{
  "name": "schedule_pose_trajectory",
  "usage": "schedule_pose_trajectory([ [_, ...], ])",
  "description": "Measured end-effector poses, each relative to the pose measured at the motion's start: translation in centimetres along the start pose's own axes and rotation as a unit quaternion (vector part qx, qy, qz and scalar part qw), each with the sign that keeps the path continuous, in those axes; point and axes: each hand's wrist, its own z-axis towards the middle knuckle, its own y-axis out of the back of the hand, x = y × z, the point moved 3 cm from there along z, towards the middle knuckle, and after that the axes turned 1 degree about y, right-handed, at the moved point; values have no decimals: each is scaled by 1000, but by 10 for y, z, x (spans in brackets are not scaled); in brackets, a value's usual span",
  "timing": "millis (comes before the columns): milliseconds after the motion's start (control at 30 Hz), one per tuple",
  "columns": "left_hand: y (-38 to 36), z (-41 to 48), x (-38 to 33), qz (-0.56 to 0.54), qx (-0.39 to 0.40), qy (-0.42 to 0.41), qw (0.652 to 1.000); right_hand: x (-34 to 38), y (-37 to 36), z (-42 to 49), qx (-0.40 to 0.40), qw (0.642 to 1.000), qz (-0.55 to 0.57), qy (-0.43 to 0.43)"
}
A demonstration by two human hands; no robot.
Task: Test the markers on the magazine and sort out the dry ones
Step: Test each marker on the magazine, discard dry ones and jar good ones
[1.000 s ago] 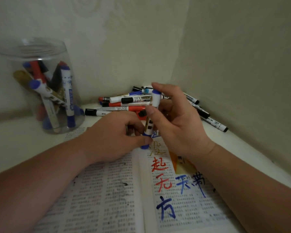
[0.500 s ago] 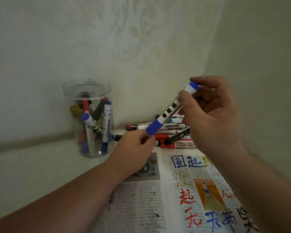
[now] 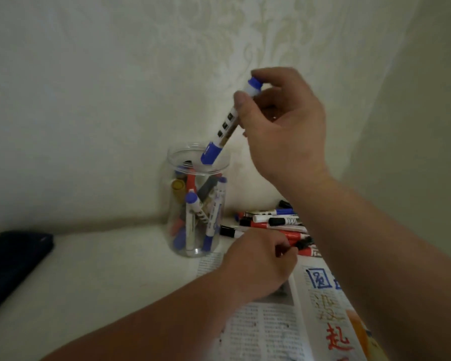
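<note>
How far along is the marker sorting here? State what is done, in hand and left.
Done: several markers stand in the jar, and red and blue test strokes mark the magazine. In hand: the right hand holds a capped blue marker at the jar's mouth; the left hand is at the pile. Left: seemingly that pile beside the jar.

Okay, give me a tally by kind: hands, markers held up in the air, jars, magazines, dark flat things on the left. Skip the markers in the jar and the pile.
Hands: 2, the right hand and the left hand
Markers in the air: 1, the blue-capped marker
Jars: 1, the clear jar
Magazines: 1, the magazine
Dark flat things: 1, the dark flat object
Total: 6
</note>
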Motion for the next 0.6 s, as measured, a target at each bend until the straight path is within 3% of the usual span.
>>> schedule_pose_trajectory([
  [67,0,0,1,6,-5,-24,1000,-12,-18,-1,128,985,-109,-43],
  [133,0,1,2,10,-16,-35,999,-29,-28,-8,255,933,-250,-42],
  [167,0,2,3,10,-19,-37,999,-36,-28,-12,282,912,-296,-32],
  [233,-1,3,5,16,-20,-31,999,-40,-20,-17,267,917,-297,-14],
  [300,-2,3,7,18,-22,-16,999,-43,-1,-18,189,954,-234,1],
  [400,-2,5,9,2,-30,5,1000,-61,42,-23,136,964,-217,-69],
  [467,-3,6,9,5,-32,3,999,-84,70,-34,227,910,-313,-147],
  [600,-5,8,9,28,-39,-7,999,-120,111,-69,408,743,-495,-192],
])
